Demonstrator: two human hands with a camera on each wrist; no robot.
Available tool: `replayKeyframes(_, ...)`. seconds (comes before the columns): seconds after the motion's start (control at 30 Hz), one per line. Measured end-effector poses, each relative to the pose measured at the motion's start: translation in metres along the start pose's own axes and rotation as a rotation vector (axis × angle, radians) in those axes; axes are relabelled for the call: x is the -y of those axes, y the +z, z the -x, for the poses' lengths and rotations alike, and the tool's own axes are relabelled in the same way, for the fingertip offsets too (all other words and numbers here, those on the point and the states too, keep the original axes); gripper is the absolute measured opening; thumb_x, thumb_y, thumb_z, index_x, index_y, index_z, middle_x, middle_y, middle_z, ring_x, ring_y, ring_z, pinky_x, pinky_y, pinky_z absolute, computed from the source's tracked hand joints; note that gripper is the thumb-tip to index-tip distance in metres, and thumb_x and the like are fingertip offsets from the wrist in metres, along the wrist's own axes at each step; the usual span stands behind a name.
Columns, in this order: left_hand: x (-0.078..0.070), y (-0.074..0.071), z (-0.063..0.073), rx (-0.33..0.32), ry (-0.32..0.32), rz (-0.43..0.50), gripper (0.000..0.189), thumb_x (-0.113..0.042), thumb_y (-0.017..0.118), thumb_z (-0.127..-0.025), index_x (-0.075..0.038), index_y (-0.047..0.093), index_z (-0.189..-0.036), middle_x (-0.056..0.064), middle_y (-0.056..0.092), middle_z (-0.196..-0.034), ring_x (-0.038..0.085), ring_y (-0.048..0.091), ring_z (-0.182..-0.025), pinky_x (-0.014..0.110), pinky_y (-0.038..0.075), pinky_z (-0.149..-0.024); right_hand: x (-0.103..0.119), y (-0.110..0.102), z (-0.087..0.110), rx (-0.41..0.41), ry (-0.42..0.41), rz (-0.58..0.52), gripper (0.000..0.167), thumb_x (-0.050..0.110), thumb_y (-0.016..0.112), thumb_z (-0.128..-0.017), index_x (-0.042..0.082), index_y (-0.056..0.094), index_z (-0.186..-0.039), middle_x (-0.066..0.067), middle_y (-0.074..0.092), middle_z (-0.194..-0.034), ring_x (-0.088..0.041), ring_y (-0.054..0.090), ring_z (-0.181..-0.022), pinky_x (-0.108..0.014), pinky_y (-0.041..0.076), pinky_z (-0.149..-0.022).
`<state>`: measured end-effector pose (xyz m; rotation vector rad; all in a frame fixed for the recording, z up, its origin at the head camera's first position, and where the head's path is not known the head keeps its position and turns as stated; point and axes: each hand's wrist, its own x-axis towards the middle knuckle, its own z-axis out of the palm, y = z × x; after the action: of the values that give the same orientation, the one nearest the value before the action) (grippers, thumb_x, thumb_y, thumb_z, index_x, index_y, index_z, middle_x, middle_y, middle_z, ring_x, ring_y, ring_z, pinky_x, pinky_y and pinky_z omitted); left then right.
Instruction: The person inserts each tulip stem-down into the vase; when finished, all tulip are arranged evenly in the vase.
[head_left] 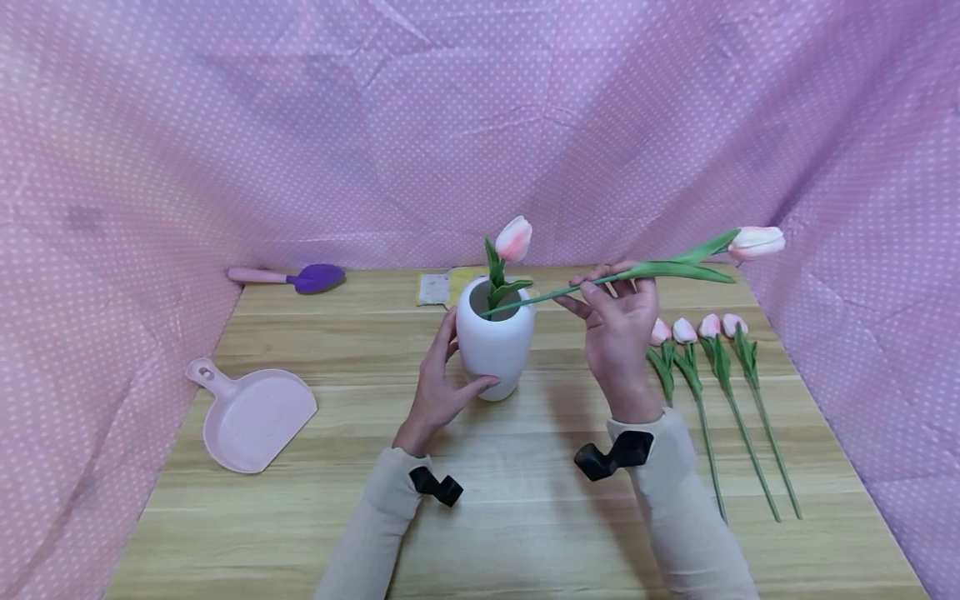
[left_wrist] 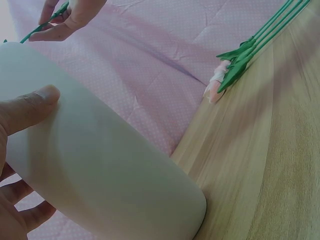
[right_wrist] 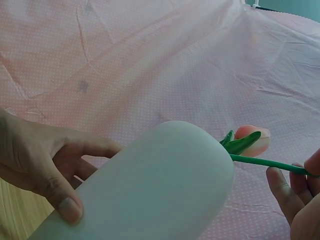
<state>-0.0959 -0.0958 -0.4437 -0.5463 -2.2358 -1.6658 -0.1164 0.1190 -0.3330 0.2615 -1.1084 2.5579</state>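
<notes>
A white vase (head_left: pixel 495 358) stands on the wooden table, and my left hand (head_left: pixel 438 387) grips its side with the thumb across the front. One pink-and-white artificial tulip (head_left: pixel 514 240) rises upright from the vase's mouth. To the right of the vase, my right hand (head_left: pixel 618 342) pinches the green stem of a second tulip (head_left: pixel 756 242). That stem lies nearly level, its bloom pointing right and its lower end at the mouth of the vase. In the right wrist view the stem (right_wrist: pixel 265 162) meets the vase's rim; its tip is hidden inside.
Several more tulips (head_left: pixel 718 367) lie side by side at the right of the table. A pink dustpan (head_left: pixel 258 421) lies at left, with a purple trowel (head_left: pixel 318 279) behind it. Something flat, yellow and white (head_left: pixel 433 289), sits behind the vase. Dotted pink cloth (head_left: pixel 390 150) surrounds the table.
</notes>
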Motion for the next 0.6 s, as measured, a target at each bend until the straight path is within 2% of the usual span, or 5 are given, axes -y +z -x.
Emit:
replayKeyframes(0.3,0.001,0.0,-0.001,-0.006,0.008,-0.001,0.111,-0.001,0.09,-0.069,-0.008,0.025,-0.158,0.016,0.041,-0.157,0.038,0.051,-0.135,0.052,0.048,-0.111,-0.008,0.006,0.003,0.044,-0.084,0.027,0.035,-0.026,0.049,-0.086,0.007,0.05,-0.1,-0.009,0.061,-0.09,-0.02,0.068,-0.082,-0.035,0.066,-0.07)
replayKeyframes(0.6,0.001,0.0,-0.001,-0.005,0.005,-0.003,0.11,-0.001,0.09,-0.069,-0.007,0.025,-0.158,0.018,0.041,-0.157,0.039,0.05,-0.135,0.052,0.048,-0.112,-0.012,0.011,0.01,0.09,-0.154,0.146,0.036,-0.023,0.051,-0.086,0.01,0.05,-0.101,-0.006,0.061,-0.092,-0.018,0.069,-0.085,-0.034,0.066,-0.074)
